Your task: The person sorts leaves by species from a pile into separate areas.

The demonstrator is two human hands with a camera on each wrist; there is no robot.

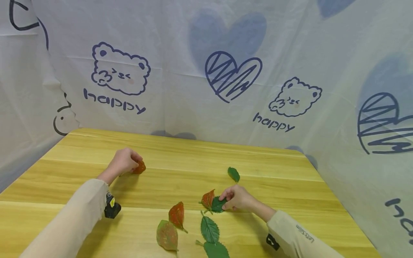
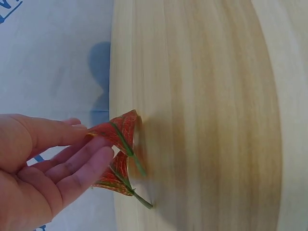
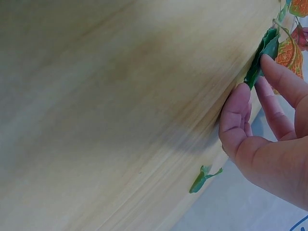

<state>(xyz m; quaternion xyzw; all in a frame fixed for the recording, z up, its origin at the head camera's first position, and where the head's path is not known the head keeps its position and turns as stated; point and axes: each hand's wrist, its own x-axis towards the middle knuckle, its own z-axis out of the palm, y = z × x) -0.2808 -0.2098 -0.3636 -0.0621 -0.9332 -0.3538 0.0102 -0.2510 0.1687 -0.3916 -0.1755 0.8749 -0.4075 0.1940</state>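
Observation:
Toward the table's far left, my left hand (image 1: 125, 161) pinches a red leaf (image 2: 118, 131) by its edge between thumb and fingers. In the left wrist view a second red leaf (image 2: 115, 175) shows beside those fingers; whether the hand holds it too, I cannot tell. On the right, my right hand (image 1: 238, 199) has a dark green leaf (image 1: 218, 204) between thumb and fingers, low over the table. That leaf partly covers or touches a red-orange leaf (image 1: 208, 199). A single small green leaf (image 1: 233, 174) lies just beyond the right hand.
Nearer the front of the wooden table (image 1: 180, 161) lie a red leaf (image 1: 176, 215), a mottled green-red leaf (image 1: 167, 235) and two green leaves, one at the middle (image 1: 209, 229) and one at the frame's bottom edge (image 1: 216, 250). A printed white cloth (image 1: 180, 107) hangs behind the table.

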